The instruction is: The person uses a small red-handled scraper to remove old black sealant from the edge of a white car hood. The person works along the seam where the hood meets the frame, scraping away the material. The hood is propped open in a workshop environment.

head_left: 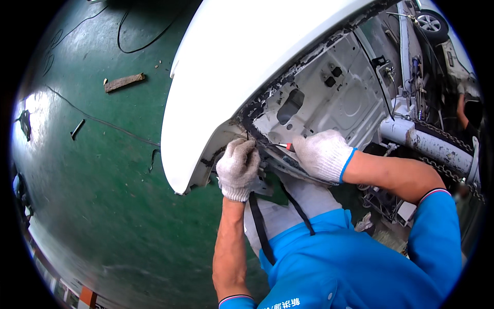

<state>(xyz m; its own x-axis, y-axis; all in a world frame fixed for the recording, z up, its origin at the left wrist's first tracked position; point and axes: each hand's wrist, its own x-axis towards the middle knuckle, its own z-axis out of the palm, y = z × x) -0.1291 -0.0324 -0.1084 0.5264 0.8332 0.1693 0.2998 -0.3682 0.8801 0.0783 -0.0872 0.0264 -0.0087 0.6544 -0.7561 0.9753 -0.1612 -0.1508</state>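
The red tool (290,147) my right hand (321,156) grips could slip and poke my left hand (239,167), fingers curled, maybe pinching; can't tell.

White car panel (206,87) looks like smooth, glossy painted metal, but that dark seam (250,111) is rough and flaky. Gloves (327,153) are matt knit cloth. Floor's (123,175) shiny, plank's (124,83) rough wood.

Floor (128,232) — green, glossy, scuffed. Lying on it: one rough, brown, elongated wooden block (124,83); small pale fragments (159,62) near it; one short dark rod (77,129); one long thin cable (103,122), slanting across; one black cable (135,52), curved — upper part; one short black strip (152,158).
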